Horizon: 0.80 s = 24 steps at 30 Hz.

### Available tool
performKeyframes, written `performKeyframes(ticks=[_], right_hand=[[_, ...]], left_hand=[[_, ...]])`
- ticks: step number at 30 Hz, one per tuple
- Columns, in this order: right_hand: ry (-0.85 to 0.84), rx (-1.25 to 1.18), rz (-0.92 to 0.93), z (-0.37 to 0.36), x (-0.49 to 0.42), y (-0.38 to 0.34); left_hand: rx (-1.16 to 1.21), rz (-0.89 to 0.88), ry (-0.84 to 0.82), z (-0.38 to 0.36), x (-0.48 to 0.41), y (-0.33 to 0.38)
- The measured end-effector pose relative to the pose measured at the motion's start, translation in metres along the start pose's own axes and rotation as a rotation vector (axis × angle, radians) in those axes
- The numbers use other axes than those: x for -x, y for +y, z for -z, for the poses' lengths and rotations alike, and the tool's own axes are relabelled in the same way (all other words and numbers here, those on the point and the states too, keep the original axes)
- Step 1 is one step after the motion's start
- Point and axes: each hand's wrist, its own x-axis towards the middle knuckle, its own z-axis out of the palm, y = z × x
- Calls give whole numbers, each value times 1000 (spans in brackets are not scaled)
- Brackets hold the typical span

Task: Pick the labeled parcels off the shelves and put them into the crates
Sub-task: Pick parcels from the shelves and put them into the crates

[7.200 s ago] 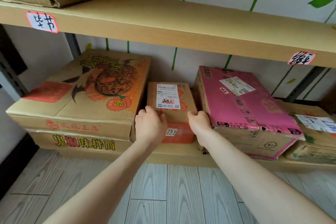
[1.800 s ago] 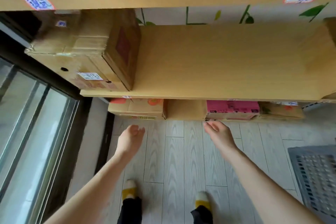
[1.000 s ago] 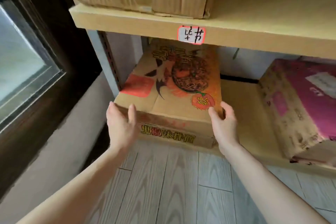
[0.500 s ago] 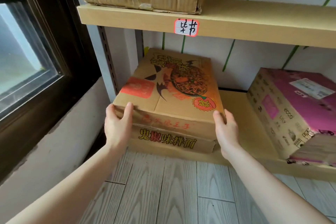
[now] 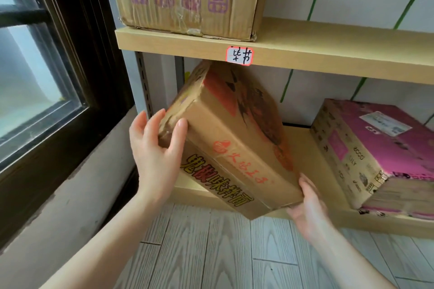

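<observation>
Once-flat carton [image 5: 234, 148] now tilted, left hand [image 5: 155, 155] and right hand [image 5: 307, 209] fingers [image 5: 180, 129] clamped round it

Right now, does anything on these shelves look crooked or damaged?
The printed carton is steeply tilted, its left end high near the upper shelf, because the left hand and right hand hold it. The pink parcel has a crushed, torn front corner.

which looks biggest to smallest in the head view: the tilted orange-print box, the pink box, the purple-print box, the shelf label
1. tilted orange-print box, though it is nearest the camera
2. purple-print box and pink box: look alike, both cut off by the frame, unranked
3. shelf label, clearly smallest
</observation>
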Motion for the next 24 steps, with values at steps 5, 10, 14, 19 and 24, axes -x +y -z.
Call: performKeyframes(ticks=[5, 10, 14, 19, 24], right_hand=[[-92, 8, -11, -9, 6, 2], [-193, 173, -226, -18, 13, 26], [-212, 745, -46, -29, 17, 23], [-316, 353, 277, -74, 42, -52], [-568, 296, 296, -83, 77, -84]], left_hand=[[70, 43, -1, 14, -7, -1], [29, -251, 185, 17, -4, 31], [257, 84, -56, 8, 1, 36], [299, 82, -263, -1, 12, 41], [282, 23, -299, 0, 20, 50]])
